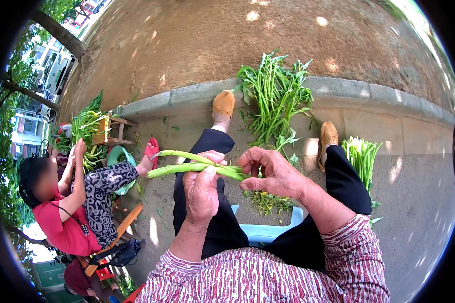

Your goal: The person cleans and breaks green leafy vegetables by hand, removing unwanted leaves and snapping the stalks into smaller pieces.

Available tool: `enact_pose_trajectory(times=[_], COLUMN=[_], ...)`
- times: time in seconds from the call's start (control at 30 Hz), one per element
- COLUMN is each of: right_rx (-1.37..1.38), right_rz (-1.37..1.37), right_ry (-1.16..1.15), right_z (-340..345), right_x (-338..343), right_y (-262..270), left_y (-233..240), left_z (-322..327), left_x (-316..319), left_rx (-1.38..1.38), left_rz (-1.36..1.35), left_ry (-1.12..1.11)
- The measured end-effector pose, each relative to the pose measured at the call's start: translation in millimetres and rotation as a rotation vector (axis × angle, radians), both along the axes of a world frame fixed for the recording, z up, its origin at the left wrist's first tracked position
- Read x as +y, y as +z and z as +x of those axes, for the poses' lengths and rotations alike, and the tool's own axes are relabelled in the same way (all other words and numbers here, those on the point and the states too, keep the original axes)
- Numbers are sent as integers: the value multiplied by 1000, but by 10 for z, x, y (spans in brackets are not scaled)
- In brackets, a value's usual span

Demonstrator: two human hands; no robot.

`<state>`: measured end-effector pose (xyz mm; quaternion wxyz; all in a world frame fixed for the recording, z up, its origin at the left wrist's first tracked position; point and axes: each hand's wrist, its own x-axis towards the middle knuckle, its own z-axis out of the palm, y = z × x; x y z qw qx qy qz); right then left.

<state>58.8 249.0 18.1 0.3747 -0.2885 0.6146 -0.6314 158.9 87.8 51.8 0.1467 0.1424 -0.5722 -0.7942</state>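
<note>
My left hand (201,189) grips a few green leaf-vegetable stalks (174,169), perhaps water spinach, held crosswise above my lap. Their thick, pale ends point left. At their right end is my right hand (275,172), thumb and curled fingers apart around the tips; I see nothing gripped there, and cannot tell whether the fingers touch them. Between my feet a loose heap of leafy stalks (275,98) leans over the stone kerb. Trimmed leaves and scraps (271,201) lie on the ground below my hands. To the right, a tidy bundle of stalks (360,159) lies beside my leg.
I sit on a light-blue plastic stool (265,231). At left, a person in a red shirt (60,227) handles greens (85,127) near a wooden stool (117,128) and a green basin (122,166). Another person (79,278) is partly visible lower left. The kerb (337,89) borders bare soil.
</note>
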Motion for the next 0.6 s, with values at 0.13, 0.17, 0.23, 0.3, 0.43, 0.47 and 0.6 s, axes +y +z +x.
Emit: enact_pose_trajectory(times=[0.13,0.17,0.23,0.3,0.43,0.47,0.6], right_rx=[-329,-326,-324,-275,-50,39,175], right_rz=[-109,-125,-157,-107,-106,-110,-75], right_ry=[-5,-34,-94,-118,-133,-128,-123], right_z=[-66,-77,-94,-101,-51,-35,32], right_x=[45,53,63,65,10,-2,-53], right_y=[72,58,30,32,5,-4,-8], left_y=[61,67,75,92,73,69,71], left_z=[-4,-7,-8,-12,-26,-35,-37], left_x=[-24,-23,-25,-27,-59,-50,-4], left_rx=[58,69,81,91,100,95,56], left_rz=[29,25,28,35,109,119,171], left_ry=[-28,-32,-36,-39,-117,-124,-114])
